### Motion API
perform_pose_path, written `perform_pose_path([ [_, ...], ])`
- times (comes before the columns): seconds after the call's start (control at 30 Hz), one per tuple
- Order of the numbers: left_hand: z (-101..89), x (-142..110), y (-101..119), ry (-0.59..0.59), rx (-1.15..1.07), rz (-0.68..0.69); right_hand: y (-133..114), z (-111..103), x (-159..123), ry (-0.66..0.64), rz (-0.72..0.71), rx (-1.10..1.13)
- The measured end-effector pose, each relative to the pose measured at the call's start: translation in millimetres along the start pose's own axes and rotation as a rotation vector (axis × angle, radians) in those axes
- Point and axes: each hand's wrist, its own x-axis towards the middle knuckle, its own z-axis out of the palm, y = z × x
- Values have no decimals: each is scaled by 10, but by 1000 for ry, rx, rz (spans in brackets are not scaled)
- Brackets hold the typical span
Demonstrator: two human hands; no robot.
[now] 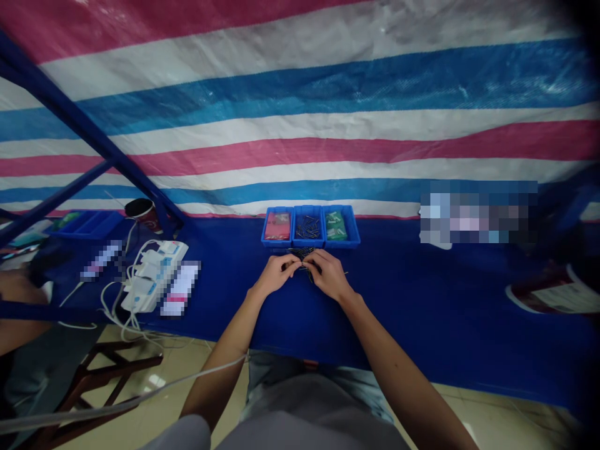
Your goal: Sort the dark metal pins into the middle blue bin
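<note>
My left hand (277, 273) and my right hand (329, 274) meet over the blue table (412, 300), fingers curled and pinched together on a small dark screw-like piece I can barely make out. A loose pile of dark screws (302, 252) lies just beyond my fingertips. Behind it stand three blue bins in a row: the left bin (278, 226) holds red packets, the middle bin (308, 227) dark screws, the right bin (337, 226) green packets.
A white power strip (154, 275) with plugs and cables lies at the left, next to a dark cup (142, 211) and another blue tray (89, 224). A striped tarp (300, 112) hangs behind. A wooden stool (94, 387) stands below left.
</note>
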Motion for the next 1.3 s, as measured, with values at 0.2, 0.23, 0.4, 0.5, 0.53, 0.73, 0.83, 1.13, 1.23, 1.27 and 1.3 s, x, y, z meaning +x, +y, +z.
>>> perform_pose_path([
  [0.2, 7, 0, -11, 2, 6, 0, 12, 6, 0, -4, -3, -23],
  [0.23, 9, 0, -13, 3, 7, 0, 16, 8, -1, -1, -2, -26],
  [0.4, 15, 2, -21, 13, 10, -11, 19, 3, 5, -1, -2, -41],
  [0.5, 11, 2, -19, 15, 8, -11, 10, -4, 12, -21, -2, -59],
  [0.53, 10, 2, -18, 15, 6, -10, 9, -5, 13, -24, -1, -66],
  [0.73, 16, -1, -27, 33, -10, 0, 19, 4, 3, 1, -3, -75],
  [0.83, 13, -2, -25, 30, -8, -9, 27, 11, -2, 31, 1, -56],
  [1.13, 11, -1, -39, 35, -30, -3, 42, 25, 2, 23, -34, -1],
  [1.23, 16, -1, -42, 43, -35, 2, 36, 18, 0, 22, -23, 2],
  [1.27, 17, -1, -41, 44, -37, 2, 33, 15, -1, 20, -20, 0],
  [1.3, 17, -2, -39, 42, -39, 2, 30, 11, 0, 19, -19, -3],
])
